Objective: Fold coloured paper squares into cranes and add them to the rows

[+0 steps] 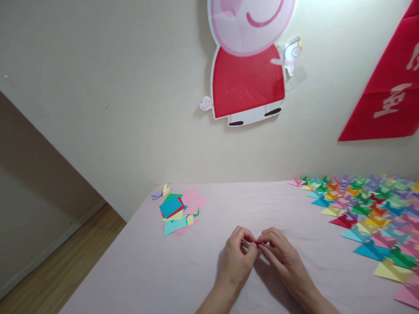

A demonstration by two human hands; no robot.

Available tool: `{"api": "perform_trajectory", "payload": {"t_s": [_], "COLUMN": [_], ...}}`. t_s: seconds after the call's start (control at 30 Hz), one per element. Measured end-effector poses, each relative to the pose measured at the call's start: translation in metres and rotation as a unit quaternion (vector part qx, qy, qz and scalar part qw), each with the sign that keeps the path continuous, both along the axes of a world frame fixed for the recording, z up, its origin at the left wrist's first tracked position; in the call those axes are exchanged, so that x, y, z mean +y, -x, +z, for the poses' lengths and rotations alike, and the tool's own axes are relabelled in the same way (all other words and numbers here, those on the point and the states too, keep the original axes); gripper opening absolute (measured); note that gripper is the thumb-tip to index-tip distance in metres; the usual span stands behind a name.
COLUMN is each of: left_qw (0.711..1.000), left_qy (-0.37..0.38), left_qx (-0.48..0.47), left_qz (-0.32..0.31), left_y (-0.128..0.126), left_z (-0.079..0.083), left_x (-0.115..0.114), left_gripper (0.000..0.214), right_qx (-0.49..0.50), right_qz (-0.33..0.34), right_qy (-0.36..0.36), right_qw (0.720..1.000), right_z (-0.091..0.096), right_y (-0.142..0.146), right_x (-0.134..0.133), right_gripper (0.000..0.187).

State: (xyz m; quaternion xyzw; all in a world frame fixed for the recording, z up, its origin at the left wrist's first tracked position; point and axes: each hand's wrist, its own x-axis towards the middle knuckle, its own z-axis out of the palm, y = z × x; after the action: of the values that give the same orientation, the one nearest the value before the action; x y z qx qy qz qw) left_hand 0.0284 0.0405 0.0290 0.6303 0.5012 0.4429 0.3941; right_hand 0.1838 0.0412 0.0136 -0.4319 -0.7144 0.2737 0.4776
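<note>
Between my fingertips is a small piece of red paper [257, 243], mostly hidden by the fingers; how it is folded cannot be made out. My left hand [238, 253] pinches it from the left, thumb against curled forefinger. From the right, my right hand [282, 250] pinches the same paper with thumb and forefinger. Both hands are just above the pale pink cloth [183, 279] on the table, and their fingertips almost meet.
A loose pile of coloured paper sheets [175, 224] lies left of my hands. Behind it are a yellow folded paper [166, 189] and a purple one [157, 195]. Rows of folded paper birds [373, 250] cover the right side. A wall with a cartoon cutout [248, 83] stands behind.
</note>
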Motion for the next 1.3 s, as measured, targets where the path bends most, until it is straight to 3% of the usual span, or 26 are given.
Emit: {"api": "perform_trajectory", "payload": {"t_s": [0.17,0.37,0.67,1.03,1.17,1.3], "left_qw": [0.999,0.998,0.991,0.997,0.991,0.963], "left_qy": [-0.034,-0.046,-0.075,0.039,-0.010,-0.093], "left_qx": [0.021,0.045,0.105,0.050,0.124,0.252], "left_qz": [-0.013,0.012,-0.018,0.042,0.050,0.021], "left_y": [-0.002,-0.002,-0.002,0.001,0.003,0.003], "left_z": [-0.002,0.003,0.005,0.002,0.001,-0.002], "left_x": [0.000,-0.002,-0.002,0.001,0.002,0.001], "left_gripper": [0.013,0.015,0.016,0.010,0.023,0.021], "right_qx": [0.031,0.056,-0.010,-0.107,-0.164,-0.222], "right_qz": [0.004,-0.013,-0.051,-0.077,-0.103,-0.122], "right_qy": [0.014,0.041,0.010,-0.005,-0.008,-0.020], "right_qw": [0.999,0.997,0.999,0.991,0.981,0.967], "right_z": [0.005,0.005,0.005,-0.003,-0.008,-0.013], "right_y": [0.000,0.000,0.002,-0.012,-0.011,-0.009], "right_x": [0.000,-0.001,0.001,0.005,0.006,0.006], "right_gripper": [0.017,0.020,0.017,0.020,0.023,0.015]}}
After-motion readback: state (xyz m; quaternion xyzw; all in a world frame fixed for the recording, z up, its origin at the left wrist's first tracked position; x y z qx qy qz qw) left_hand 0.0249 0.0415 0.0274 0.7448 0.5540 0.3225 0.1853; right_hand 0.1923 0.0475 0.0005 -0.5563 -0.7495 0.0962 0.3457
